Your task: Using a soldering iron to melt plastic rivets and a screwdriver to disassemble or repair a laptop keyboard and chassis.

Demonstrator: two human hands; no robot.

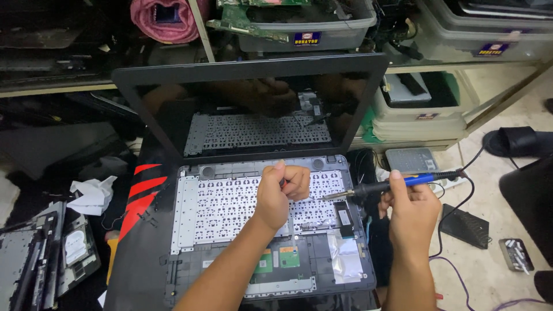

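Note:
An opened laptop (190,242) lies before me with its keyboard removed, showing a perforated metal backing plate (224,201) and small green boards near the front. Its dark screen (173,115) stands upright behind. My left hand (279,193) is closed in a fist and rests on the middle of the plate; whether it pinches something small I cannot tell. My right hand (412,210) grips a soldering iron (397,183) with a blue and black handle. The iron's metal tip (333,196) points left, close to the left hand's fingers over the plate's right part.
The iron's cable runs right toward a black power adapter (465,226) on the tiled floor. A dismantled device with a drive (75,247) and crumpled tissue (92,194) lie at left. Plastic bins (420,109) fill shelves behind. A black sandal (515,141) is at right.

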